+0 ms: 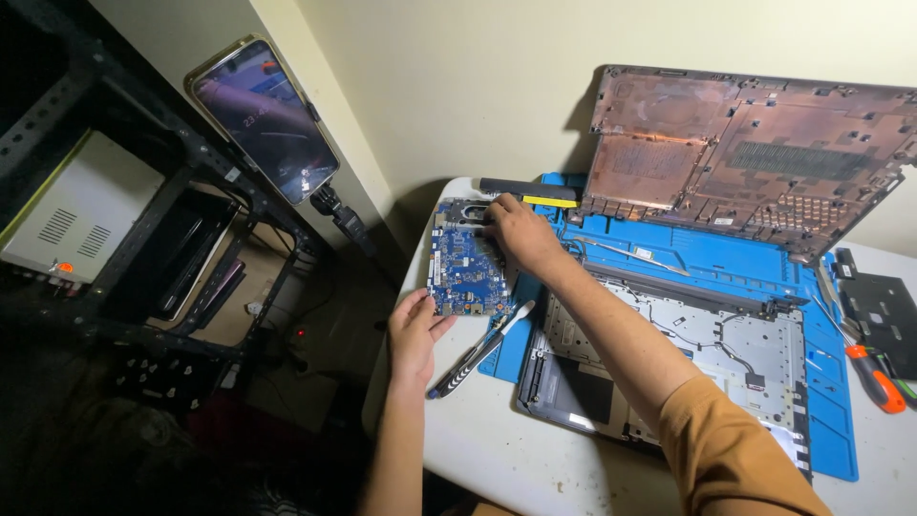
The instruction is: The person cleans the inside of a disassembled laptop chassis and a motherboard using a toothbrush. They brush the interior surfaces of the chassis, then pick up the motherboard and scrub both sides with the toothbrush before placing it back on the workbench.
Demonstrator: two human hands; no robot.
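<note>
Meanwhile the blue circuit board (465,263) lay at the left edge of the white surface (497,449), beside the blue ribbed mat (707,258). At its near corner the left hand (413,333) touched it with fingers loosely spread, holding nothing, while the right hand (518,232) pressed curled fingers on its far end. A black bar with a yellow label (531,191) lay just beyond, the copper-toned laptop shell (745,153) leaning against the wall.

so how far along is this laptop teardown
Done: the bottom cover is off and leans against the wall, and the blue motherboard lies out of the open chassis on the table. In hand: the left hand steadies the board's near edge while the right hand works at its far end by the fan. Left: the chassis is open, and an orange-handled screwdriver lies on the blue mat.
</note>
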